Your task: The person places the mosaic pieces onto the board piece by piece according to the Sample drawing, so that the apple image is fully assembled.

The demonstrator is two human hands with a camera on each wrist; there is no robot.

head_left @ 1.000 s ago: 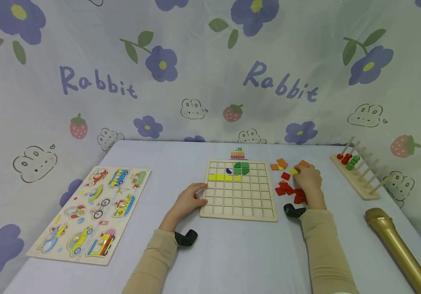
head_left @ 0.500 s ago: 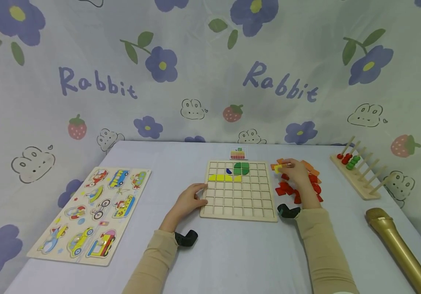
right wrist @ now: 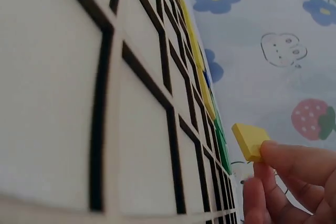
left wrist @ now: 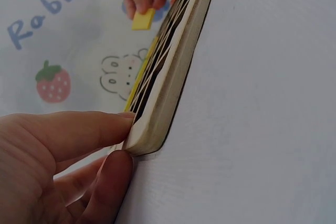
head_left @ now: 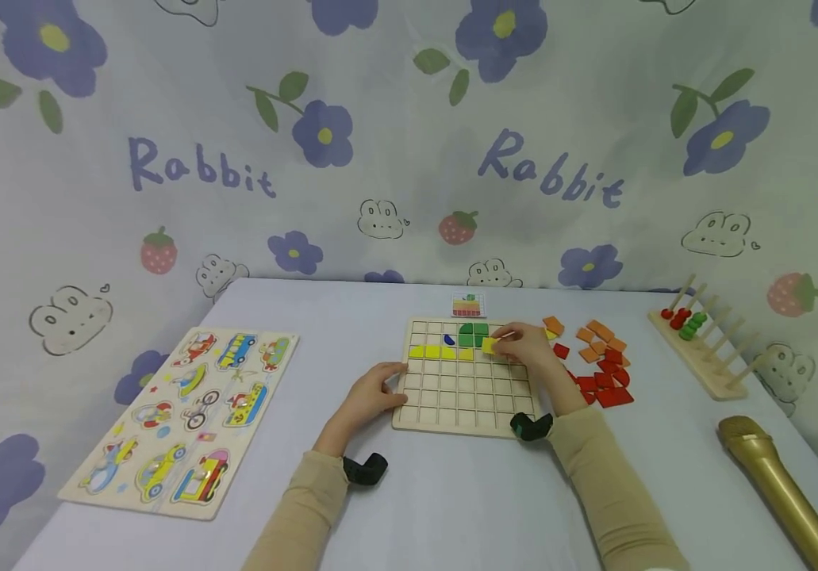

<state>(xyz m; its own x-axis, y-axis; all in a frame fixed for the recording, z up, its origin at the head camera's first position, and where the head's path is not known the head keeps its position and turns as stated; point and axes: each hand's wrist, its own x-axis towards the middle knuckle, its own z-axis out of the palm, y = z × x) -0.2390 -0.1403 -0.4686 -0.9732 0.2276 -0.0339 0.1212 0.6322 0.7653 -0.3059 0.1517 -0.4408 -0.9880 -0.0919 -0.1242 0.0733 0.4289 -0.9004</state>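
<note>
A wooden grid board (head_left: pixel 444 394) lies flat on the table. My left hand (head_left: pixel 373 391) rests at its left edge, with thumb and fingers touching the side; in the left wrist view the index finger (left wrist: pixel 89 132) lies fairly straight against it. Over the board's upper right part, my right hand (head_left: pixel 528 347) pinches a yellow square tile (right wrist: pixel 251 141) between thumb and fingertips. The tile is held tilted above the grid in the right wrist view. A row of yellow tiles (head_left: pixel 433 352), a small blue piece (head_left: pixel 449 339) and green pieces (head_left: pixel 467 334) sit in the board's cells.
Red tiles (head_left: pixel 604 381) and orange tiles (head_left: pixel 597 331) lie loose right of the board. A pattern card (head_left: pixel 468 305) sits behind it. A vehicle puzzle (head_left: pixel 190 416) is at left; a bead-peg stand (head_left: pixel 701 353) and gold microphone (head_left: pixel 773 476) are at right.
My right hand has carried the yellow tile left from the loose pile to above the board. The left hand stays at the board's edge. The head view has shifted slightly.
</note>
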